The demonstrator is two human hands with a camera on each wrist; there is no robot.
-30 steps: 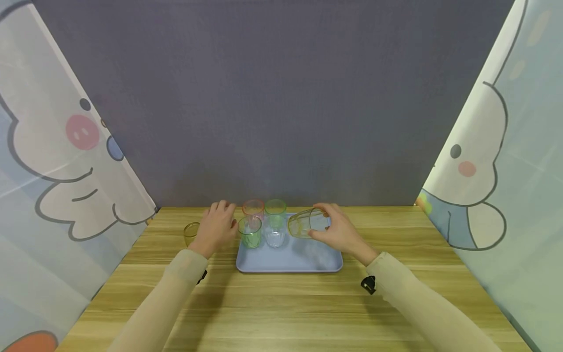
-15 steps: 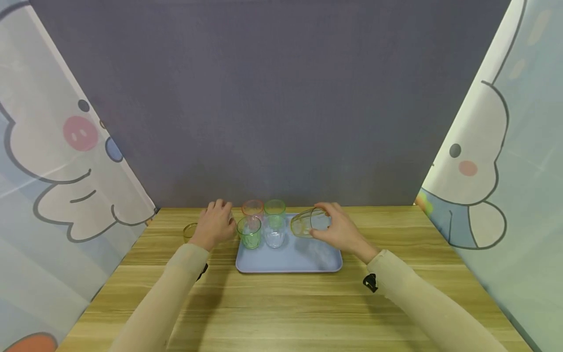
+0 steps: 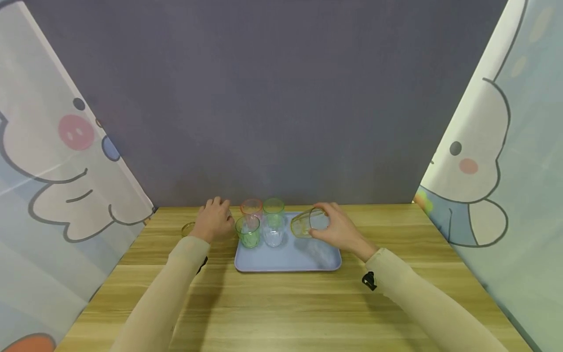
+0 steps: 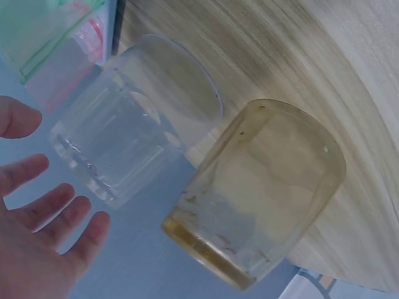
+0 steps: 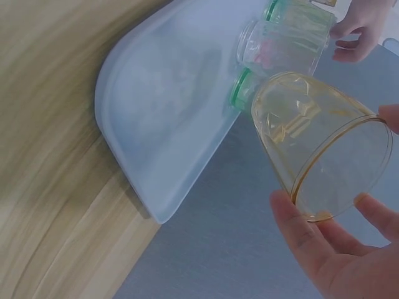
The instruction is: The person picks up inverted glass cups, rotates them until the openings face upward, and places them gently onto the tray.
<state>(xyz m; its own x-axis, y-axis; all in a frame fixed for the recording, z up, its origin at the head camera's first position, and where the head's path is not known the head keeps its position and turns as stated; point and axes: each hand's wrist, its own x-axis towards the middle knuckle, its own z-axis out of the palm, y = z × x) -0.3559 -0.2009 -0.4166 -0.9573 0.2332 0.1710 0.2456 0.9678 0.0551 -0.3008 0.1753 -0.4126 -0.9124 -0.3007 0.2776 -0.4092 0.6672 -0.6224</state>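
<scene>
My right hand (image 3: 340, 233) grips a pale amber glass tumbler (image 3: 301, 225) by its rim, tilted on its side above the lavender tray (image 3: 288, 261). The tumbler's base points left. My left hand (image 3: 213, 221) is left of the tray with its fingers loosely spread. In the left wrist view, those fingers are beside a clear glass (image 4: 118, 137), apparently apart from it. A second amber glass (image 4: 262, 187) stands by that one. On the tray's left half are a green glass (image 3: 249, 235), a clear glass (image 3: 273, 235), a pink-rimmed glass (image 3: 251, 209) and another green-rimmed glass (image 3: 273, 207).
The wooden table (image 3: 281, 308) runs toward me from a dark grey back panel (image 3: 281, 107). Printed cartoon curtains stand along the left side (image 3: 57, 186) and the right side (image 3: 479, 186).
My left hand has drifted slightly left and away from me, covering more of the left amber glass. My right hand keeps the amber tumbler nearly still above the tray. The head view shifts slightly.
</scene>
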